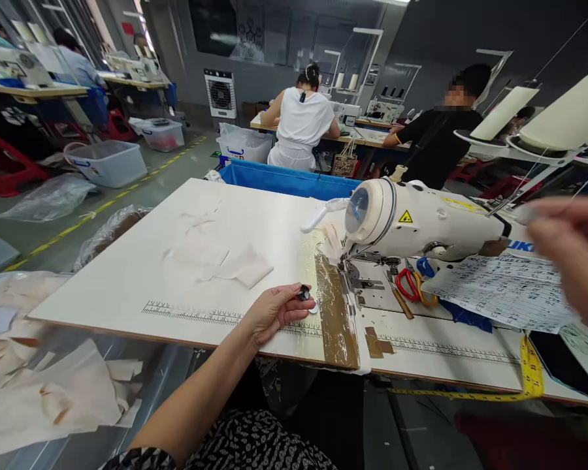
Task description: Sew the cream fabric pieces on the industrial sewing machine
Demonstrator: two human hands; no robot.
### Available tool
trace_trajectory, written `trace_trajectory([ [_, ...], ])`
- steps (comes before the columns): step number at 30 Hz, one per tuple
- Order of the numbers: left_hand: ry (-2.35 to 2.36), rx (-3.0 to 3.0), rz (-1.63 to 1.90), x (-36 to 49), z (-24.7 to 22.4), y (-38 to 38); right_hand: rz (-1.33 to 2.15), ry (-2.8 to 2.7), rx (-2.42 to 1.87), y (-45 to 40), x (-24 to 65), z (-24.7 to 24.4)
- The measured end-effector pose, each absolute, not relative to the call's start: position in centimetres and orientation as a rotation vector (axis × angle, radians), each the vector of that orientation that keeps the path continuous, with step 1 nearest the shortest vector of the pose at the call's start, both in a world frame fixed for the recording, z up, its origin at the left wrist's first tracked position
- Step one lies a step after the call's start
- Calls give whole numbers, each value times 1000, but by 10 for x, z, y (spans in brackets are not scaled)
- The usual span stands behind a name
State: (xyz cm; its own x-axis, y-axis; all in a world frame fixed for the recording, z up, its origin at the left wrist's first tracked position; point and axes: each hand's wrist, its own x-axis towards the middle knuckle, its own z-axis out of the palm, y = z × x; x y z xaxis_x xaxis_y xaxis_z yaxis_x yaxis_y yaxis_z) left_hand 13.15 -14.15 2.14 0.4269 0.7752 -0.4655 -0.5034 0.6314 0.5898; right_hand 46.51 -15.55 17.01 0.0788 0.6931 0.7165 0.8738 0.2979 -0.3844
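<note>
My left hand [281, 313] is over the front of the white table [142, 274], its fingers closed on a small dark metal part [303, 292], perhaps a bobbin case. A white round piece [314, 307] shows at its fingertips. My right hand [571, 251], blurred at the right edge, is raised near the thread cones, thumb and finger pinched together; anything between them is too blurred to make out. Between the hands stands a white sewing machine [421, 219]. Pale fabric [330, 241] lies at its needle, and more pale pieces [247, 266] lie on the table.
Red-handled scissors [408, 285], a printed sheet [504, 290], a yellow tape measure [532, 369] and a dark phone [563, 362] are at the right. Thread cones [563, 111] stand above. Behind a blue bin [284, 179], two people work. Fabric scraps [53, 398] fill the lower left.
</note>
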Motion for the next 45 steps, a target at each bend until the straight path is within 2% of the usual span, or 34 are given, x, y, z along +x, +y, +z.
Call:
trace_trajectory([
  [4, 725, 354, 723, 137, 19, -149, -188, -2202, -1192, -224, 349, 105],
  [8, 618, 485, 664, 146, 16, -166, -48, -2036, -1251, -242, 299, 46],
  [11, 659, 633, 698, 149, 17, -177, 12, -1932, -1311, -241, 298, 27],
  [24, 704, 820, 780, 155, 14, -194, -196, -1996, -1439, -249, 299, 20],
  [30, 838, 1004, 849, 155, 17, -195, -284, -2107, -1582, -252, 300, 38],
  [36, 751, 976, 718, 159, 18, -199, -23, -2107, -1516, -239, 311, 53],
  [43, 726, 910, 636, 158, 17, -206, -17, -1812, -1547, -226, 320, 48],
  [45, 721, 909, 637, 157, 16, -205, 84, -1679, -1563, -230, 321, 46],
])
